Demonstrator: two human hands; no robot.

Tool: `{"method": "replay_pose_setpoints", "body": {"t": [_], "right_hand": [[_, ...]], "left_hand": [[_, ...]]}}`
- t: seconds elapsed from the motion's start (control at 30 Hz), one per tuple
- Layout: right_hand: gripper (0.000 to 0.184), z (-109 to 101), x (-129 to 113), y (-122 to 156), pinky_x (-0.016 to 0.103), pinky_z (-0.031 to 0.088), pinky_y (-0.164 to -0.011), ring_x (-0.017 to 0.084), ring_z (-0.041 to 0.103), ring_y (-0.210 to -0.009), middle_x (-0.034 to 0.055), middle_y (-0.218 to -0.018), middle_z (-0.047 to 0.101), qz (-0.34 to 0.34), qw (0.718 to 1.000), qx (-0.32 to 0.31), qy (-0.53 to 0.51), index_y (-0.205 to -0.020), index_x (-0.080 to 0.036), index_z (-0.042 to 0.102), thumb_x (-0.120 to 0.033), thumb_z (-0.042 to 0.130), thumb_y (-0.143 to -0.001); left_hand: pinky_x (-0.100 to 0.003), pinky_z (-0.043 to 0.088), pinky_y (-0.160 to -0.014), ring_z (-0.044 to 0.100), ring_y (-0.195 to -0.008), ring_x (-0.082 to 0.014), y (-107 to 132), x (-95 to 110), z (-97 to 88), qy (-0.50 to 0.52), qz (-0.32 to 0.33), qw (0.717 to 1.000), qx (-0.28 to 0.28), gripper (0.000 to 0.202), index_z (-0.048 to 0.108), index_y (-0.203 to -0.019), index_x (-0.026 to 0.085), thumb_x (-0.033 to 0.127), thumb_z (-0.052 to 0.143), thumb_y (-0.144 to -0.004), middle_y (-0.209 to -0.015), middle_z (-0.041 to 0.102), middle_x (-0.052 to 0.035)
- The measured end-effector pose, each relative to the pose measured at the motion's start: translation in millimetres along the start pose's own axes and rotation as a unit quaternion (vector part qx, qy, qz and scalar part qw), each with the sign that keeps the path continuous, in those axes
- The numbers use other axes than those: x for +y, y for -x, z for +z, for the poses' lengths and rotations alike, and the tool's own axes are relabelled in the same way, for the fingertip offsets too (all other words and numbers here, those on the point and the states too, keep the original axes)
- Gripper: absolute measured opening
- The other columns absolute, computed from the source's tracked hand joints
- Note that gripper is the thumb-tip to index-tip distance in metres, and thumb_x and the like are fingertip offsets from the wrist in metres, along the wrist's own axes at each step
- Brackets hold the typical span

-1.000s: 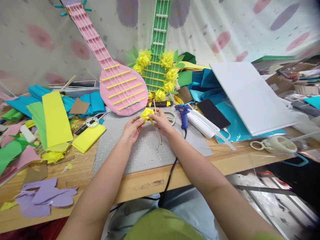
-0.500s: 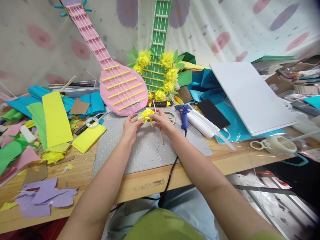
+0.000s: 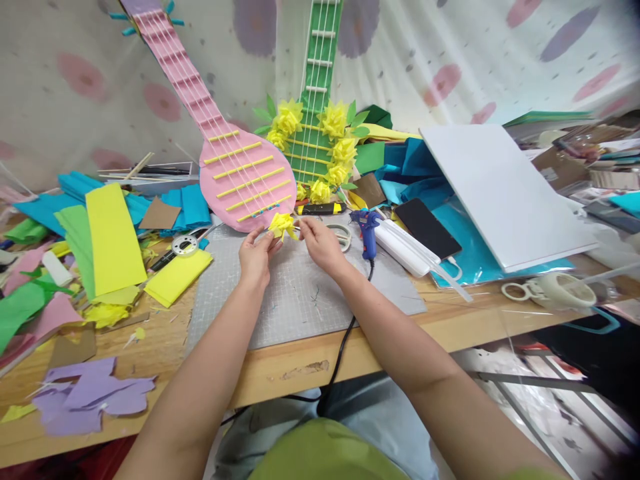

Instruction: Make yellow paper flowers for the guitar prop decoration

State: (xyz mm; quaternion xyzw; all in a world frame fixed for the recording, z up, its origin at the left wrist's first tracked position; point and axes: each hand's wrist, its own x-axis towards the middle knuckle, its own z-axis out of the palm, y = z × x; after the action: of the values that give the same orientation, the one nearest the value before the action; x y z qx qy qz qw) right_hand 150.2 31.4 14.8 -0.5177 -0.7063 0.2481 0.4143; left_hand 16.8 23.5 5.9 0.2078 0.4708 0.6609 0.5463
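**A:** What sits between the hands?

**B:** A small ruffled yellow crepe-paper flower [image 3: 281, 225], its crinkled petals bunched into a rosette. The left hand [image 3: 256, 257] pinches it from the left, fingertips closed on the petals. The right hand [image 3: 320, 243] nips its right side the same way.

**A:** Where is it?

**B:** It is held just over the far end of the grey gridded cutting mat [image 3: 300, 300] on the wooden counter [image 3: 300, 363]. It is right at the rounded lower edge of the flat pink card guitar [image 3: 245, 180], which has yellow strips across it.

**A:** Any change from a second ago?

**B:** Yes. Both hands have carried the flower farther out and slightly left, up to the guitar's edge.
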Motion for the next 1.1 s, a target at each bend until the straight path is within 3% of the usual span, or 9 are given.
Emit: {"method": "replay_pose_setpoints", "body": {"t": [0.07, 0.13, 0.37, 0.5, 0.8, 1.1], "right_hand": [[0.019, 2.4, -7.9, 5.6, 0.026, 0.036, -0.066, 0.016, 0.055, -0.068, -0.0001, -0.068, 0.058, -0.01, 0.996, -0.074, 0.043, -0.093, -0.022, 0.051, -0.033, 0.036, -0.09], [0.015, 6.1, -10.8, 9.0, 0.027, 0.035, -0.063, 0.017, 0.055, -0.066, 0.0006, -0.068, 0.06, -0.004, 0.991, -0.105, 0.081, -0.097, -0.021, 0.049, -0.031, 0.04, -0.089], [0.013, 6.9, 4.4, 3.9, 0.027, 0.033, -0.061, 0.018, 0.056, -0.07, 0.0036, -0.077, 0.063, 0.016, 0.987, -0.095, 0.127, -0.087, -0.021, 0.051, -0.032, 0.043, -0.088], [0.014, 3.3, 6.7, 1.6, 0.027, 0.033, -0.063, 0.017, 0.054, -0.07, 0.0027, -0.076, 0.061, 0.014, 0.989, -0.09, 0.116, -0.081, -0.021, 0.052, -0.032, 0.045, -0.087], [0.019, 7.6, 6.9, 2.1, 0.026, 0.032, -0.061, 0.014, 0.048, -0.059, 0.0, -0.062, 0.054, -0.006, 0.992, -0.11, 0.057, -0.069, -0.02, 0.05, -0.028, 0.045, -0.086], [0.02, 9.3, 4.1, 4.1, 0.023, 0.032, -0.058, 0.011, 0.048, -0.056, -0.0011, -0.06, 0.055, -0.006, 0.991, -0.119, 0.054, -0.077, -0.018, 0.053, -0.031, 0.042, -0.088]], "left_hand": [[-0.028, 0.052, -0.075, 0.066, -0.07, -0.0127, 0.7, 1.7, 0.7, 0.011, 0.003, 1.0, 0.004, 0.029, 0.052, -0.091, 0.016, 0.01, 0.066, -0.067, -0.076, 0.066, -0.0037], [-0.029, 0.052, -0.076, 0.066, -0.07, -0.0127, 1.5, 4.2, 1.4, 0.018, 0.001, 1.0, 0.003, 0.029, 0.052, -0.092, 0.016, 0.009, 0.065, -0.067, -0.076, 0.067, -0.0031], [-0.034, 0.05, -0.084, 0.067, -0.077, -0.0152, 1.0, 4.5, 0.1, 0.029, -0.021, 0.997, -0.069, 0.046, 0.05, -0.104, 0.014, -0.003, 0.057, -0.063, -0.075, 0.067, -0.0039], [-0.034, 0.05, -0.085, 0.066, -0.075, -0.0143, -2.1, -2.0, -2.7, 0.036, -0.015, 0.996, -0.075, 0.041, 0.051, -0.102, 0.013, -0.001, 0.061, -0.065, -0.077, 0.066, -0.0039], [-0.032, 0.051, -0.081, 0.066, -0.069, -0.0131, -1.7, -0.5, -1.8, 0.029, -0.014, 0.999, -0.036, 0.031, 0.054, -0.091, 0.013, 0.005, 0.067, -0.064, -0.075, 0.067, -0.0043], [-0.034, 0.053, -0.076, 0.064, -0.055, -0.0125, -3.5, 1.8, 1.1, 0.08, 0.002, 0.996, 0.037, 0.037, 0.035, -0.077, 0.019, -0.004, 0.062, -0.064, -0.059, 0.063, 0.0008]]}}
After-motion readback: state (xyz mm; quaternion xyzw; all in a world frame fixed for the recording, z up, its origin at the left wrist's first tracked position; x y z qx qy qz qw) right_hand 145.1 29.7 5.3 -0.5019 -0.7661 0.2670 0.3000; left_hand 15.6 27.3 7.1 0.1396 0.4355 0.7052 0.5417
